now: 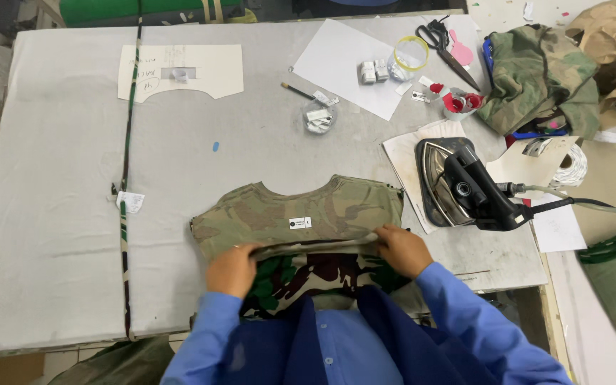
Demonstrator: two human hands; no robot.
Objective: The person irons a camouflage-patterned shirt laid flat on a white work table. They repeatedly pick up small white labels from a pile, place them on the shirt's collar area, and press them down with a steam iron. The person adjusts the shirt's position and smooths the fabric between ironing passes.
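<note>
Below, I see left hand & right hand gripping camo garment fold, fingertips hidden; grey table, iron nearby.

The shirt lay on the tabletop at its near edge, in front of the person. The iron stood to the right of the shirt, on a sheet of paper. Behind the shirt was a small jar. The pattern card lay far behind, to the left. The scissors lay at the far right, left of a heap of cloth.
</note>
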